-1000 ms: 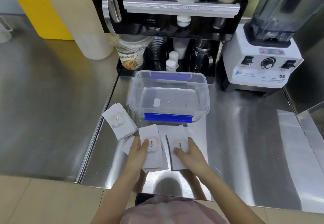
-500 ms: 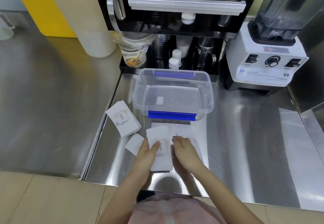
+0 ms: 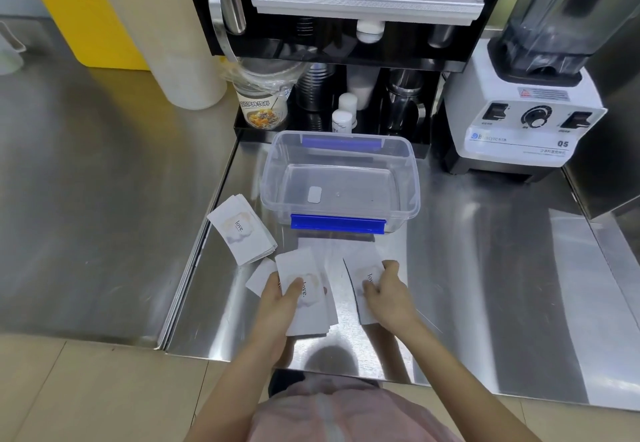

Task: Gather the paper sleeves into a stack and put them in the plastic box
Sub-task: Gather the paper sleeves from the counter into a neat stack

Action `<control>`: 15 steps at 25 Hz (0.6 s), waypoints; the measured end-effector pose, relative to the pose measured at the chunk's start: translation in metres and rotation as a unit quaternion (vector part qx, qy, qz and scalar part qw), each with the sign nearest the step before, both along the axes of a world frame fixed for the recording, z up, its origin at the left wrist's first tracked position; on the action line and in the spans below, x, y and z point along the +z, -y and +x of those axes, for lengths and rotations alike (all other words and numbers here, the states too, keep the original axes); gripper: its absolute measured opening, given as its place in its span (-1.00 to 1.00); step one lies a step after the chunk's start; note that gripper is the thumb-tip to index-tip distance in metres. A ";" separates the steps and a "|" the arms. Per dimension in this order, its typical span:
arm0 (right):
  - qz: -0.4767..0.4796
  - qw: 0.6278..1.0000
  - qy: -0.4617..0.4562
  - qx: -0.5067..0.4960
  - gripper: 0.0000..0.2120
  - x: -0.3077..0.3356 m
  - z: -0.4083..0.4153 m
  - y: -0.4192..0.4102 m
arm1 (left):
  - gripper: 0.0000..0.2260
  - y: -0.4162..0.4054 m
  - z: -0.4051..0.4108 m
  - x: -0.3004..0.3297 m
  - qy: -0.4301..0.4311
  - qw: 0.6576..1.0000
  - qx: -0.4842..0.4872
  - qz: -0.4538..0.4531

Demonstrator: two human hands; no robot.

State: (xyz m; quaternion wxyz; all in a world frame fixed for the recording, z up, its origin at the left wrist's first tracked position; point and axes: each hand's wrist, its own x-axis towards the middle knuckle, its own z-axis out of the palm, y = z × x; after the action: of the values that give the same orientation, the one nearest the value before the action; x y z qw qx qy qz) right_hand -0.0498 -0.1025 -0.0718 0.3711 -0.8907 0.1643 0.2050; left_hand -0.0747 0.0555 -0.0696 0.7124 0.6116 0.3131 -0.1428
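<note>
Sleeves lie in three lots on the near steel counter (image 3: 485, 285), none yet in the plastic box (image 3: 341, 183), which stands open just beyond them. My left hand (image 3: 277, 298) pins a small stack (image 3: 306, 298), thumb on top, fingers curled under its left edge. My right hand (image 3: 386, 291) rests with fingers spread flat on a second sleeve (image 3: 363, 277), pressing rather than gripping. A third pile (image 3: 242, 230) sits to the far left, fanned and untouched. Slick paper on slick steel could skid apart when I push the lots together, and a loose stack may splay as I lift it over the box rim. How many sleeves lie under my palms I cannot tell; a small white piece (image 3: 261, 277) is partly hidden by my left hand.
</note>
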 end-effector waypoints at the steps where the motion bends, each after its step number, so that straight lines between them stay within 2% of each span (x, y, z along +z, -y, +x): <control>1: 0.063 0.998 -0.011 -0.018 -0.65 0.004 -0.001 -0.002 | -0.89 0.000 -0.001 -0.001 -0.002 1.000 0.001 0.000; 4: 0.205 0.975 -0.036 -0.074 -0.67 0.017 0.000 -0.013 | -0.86 0.002 -0.003 0.000 0.004 1.000 0.004 0.007; 6: 0.235 0.968 -0.037 -0.075 -0.68 0.026 -0.001 -0.024 | -0.83 0.004 -0.004 0.003 0.011 1.000 0.005 0.014; 10: 0.143 0.989 0.020 0.032 -0.71 0.023 -0.010 -0.045 | -0.77 0.006 -0.007 0.008 0.016 1.000 0.000 0.015; 15: 0.005 0.991 0.062 0.121 -0.63 0.017 -0.020 -0.061 | -0.76 0.003 -0.011 0.011 0.003 0.999 0.035 -0.012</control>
State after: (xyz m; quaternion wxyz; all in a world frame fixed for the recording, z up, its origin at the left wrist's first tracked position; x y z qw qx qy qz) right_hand -0.0696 -0.0413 -0.0545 0.3570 -0.9133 0.0305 0.1935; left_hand -0.0852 0.0528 -0.0589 0.7253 0.5919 0.3307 -0.1197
